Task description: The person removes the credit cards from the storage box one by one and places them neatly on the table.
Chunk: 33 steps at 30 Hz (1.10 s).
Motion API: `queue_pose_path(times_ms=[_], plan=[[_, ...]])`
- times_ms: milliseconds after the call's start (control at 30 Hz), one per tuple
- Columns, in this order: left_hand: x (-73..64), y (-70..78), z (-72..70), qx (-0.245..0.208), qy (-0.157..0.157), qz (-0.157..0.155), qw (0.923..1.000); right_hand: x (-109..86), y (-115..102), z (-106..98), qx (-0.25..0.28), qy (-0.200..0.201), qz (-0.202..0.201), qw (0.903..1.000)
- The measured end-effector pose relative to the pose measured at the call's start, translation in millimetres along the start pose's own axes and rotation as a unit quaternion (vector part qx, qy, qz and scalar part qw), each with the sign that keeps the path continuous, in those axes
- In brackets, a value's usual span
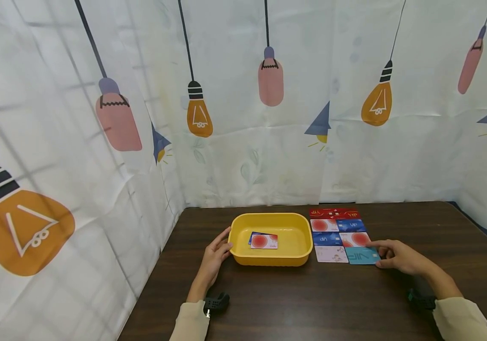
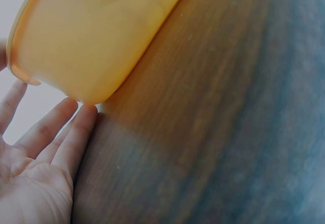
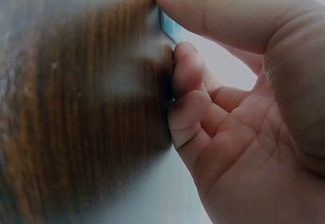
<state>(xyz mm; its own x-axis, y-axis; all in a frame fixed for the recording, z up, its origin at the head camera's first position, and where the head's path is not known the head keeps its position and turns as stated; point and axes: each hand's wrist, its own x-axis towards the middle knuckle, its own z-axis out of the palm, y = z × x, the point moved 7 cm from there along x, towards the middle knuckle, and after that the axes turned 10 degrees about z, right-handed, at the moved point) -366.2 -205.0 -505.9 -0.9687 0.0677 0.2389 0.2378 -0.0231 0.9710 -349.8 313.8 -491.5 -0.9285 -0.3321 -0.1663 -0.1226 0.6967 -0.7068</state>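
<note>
A yellow plastic tray (image 1: 269, 261) stands on the table. Inside it lies a white card with a red circle (image 1: 264, 241), partly covering a blue card (image 1: 250, 238). My left hand (image 1: 214, 255) touches the tray's left end, fingers fairly straight against the wall in the left wrist view. Right of the tray, several cards lie flat in two columns. At the near right corner is a teal VIP card (image 1: 360, 256), held at its right edge between thumb and index finger of my right hand (image 1: 401, 258). The other fingers curl against the table in the right wrist view.
Left of the teal card lies a pale pink card (image 1: 331, 254). Blue cards (image 1: 327, 238) and red-circle cards alternate behind, with red VIP cards (image 1: 333, 213) at the back. The dark wooden table (image 1: 294, 303) is bordered by a printed curtain (image 1: 243, 166).
</note>
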Motion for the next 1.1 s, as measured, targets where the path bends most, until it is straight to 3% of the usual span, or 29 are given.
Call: queue_pose_path(times_ms=[233, 700, 1100], plan=[[-0.6, 0.1, 0.6, 0.01, -0.004, 0.002, 0.9999, 0.8, -0.4, 0.9, -0.003, 0.003, -0.008, 1.0], [-2.6, -1.4, 0.0, 0.004, 0.0, -0.002, 1.0, 0.8, -1.0, -0.4, -0.018, 0.027, 0.026, 0.9991], [-0.4, 0.0, 0.1, -0.001, -0.006, 0.004, 1.0, 0.1, -2.7, 1.1, -0.006, 0.026, 0.01, 0.9996]])
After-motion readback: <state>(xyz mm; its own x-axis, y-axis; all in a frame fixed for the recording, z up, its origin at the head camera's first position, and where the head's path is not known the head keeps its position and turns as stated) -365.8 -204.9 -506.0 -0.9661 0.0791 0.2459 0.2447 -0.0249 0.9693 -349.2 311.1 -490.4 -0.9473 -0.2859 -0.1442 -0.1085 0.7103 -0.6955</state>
